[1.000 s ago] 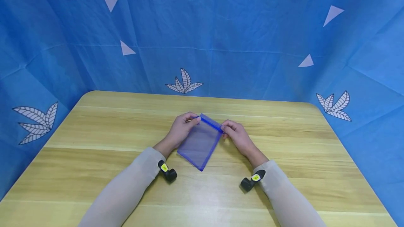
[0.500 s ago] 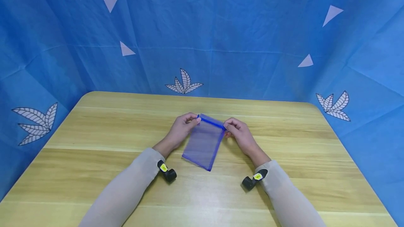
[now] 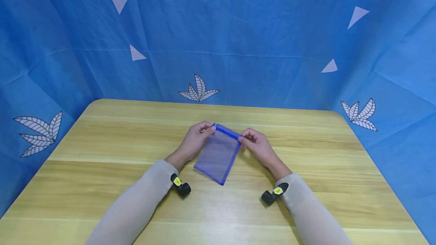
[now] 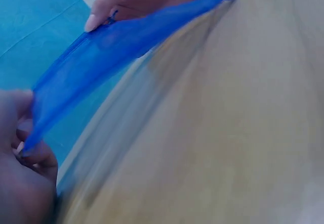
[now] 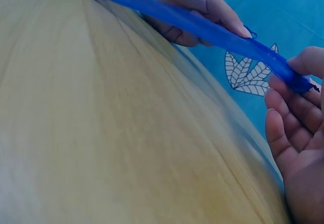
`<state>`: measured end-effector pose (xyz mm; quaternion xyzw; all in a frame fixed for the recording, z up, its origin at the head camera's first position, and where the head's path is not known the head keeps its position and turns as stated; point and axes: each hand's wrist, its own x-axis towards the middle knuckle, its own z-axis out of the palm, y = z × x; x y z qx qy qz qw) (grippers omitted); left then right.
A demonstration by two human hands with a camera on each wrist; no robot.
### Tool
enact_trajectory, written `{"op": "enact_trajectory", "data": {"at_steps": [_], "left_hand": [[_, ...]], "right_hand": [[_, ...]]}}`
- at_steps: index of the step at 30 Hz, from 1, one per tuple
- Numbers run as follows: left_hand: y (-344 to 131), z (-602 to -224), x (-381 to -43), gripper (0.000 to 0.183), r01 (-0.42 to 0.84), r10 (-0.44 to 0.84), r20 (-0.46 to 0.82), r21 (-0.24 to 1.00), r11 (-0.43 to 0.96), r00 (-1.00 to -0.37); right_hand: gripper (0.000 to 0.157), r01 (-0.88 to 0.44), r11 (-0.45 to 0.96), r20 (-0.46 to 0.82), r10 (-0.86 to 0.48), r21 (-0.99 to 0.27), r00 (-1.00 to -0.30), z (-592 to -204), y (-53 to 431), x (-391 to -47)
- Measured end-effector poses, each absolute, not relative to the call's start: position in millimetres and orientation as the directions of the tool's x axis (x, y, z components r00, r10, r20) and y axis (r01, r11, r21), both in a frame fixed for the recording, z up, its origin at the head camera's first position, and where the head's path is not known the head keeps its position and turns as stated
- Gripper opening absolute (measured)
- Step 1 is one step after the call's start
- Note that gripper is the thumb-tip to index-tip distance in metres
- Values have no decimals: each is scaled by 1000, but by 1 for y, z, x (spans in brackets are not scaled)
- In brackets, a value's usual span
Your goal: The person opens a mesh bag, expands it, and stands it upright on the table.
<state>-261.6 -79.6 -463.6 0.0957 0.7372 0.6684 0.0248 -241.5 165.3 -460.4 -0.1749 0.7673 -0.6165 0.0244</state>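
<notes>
Two sleeves come in over the desk from the near left and near right, a black camera at each cuff. Holding a bag spread seems to be the step, best done with these wrists low and loose and the fingers doing the fine work. An even, gentle pull from both sides should suit it: such sheer cloth would probably pucker under a hard tug, and a slack side could let the top fold. Gripping close to the ends of the top band seems wise, to keep the line straight.

At mid-desk, the bag lies skewed between the left hand and the right hand, one corner pointing near. It is see-through violet-blue, flat, without a bulge, with darker hems along the near edge and right side. Whether its near hem touches the desk, I cannot tell. Farther up runs a deep blue band, with a sheer strip beyond; the left hand pinches its left end, the right hand its right end, a small cord beside the latter.

Past the desk's rounded far corners hangs a blue curtain with printed leaves and pale triangles.
</notes>
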Motion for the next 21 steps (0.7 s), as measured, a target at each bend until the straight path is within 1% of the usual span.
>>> {"op": "enact_trajectory", "data": {"at_steps": [3,6,8,12,17,19,21], "left_hand": [[-78,-464,-262,21,140,157,119,981,134,-981],[-78,-466,-263,20,151,144,127,974,168,-981],[-78,-467,-264,20,146,141,121,973,180,-983],[-80,-465,-263,26,104,149,82,984,146,-985],[-83,-463,-262,37,57,201,43,996,64,-979],[-84,-463,-262,41,59,238,41,996,71,-970],[-85,-462,-262,43,70,271,38,991,112,-962]], "right_hand": [[11,-235,206,169,-295,-950,-940,-461,165,-242],[9,-229,185,171,-283,-956,-944,-461,166,-243],[11,-224,160,174,-274,-961,-946,-457,165,-241],[15,-212,126,172,-270,-969,-947,-457,165,-241],[16,-219,121,176,-291,-968,-940,-459,164,-242],[16,-228,122,182,-303,-966,-935,-459,164,-241],[16,-236,127,188,-310,-963,-932,-458,164,-241]]}}
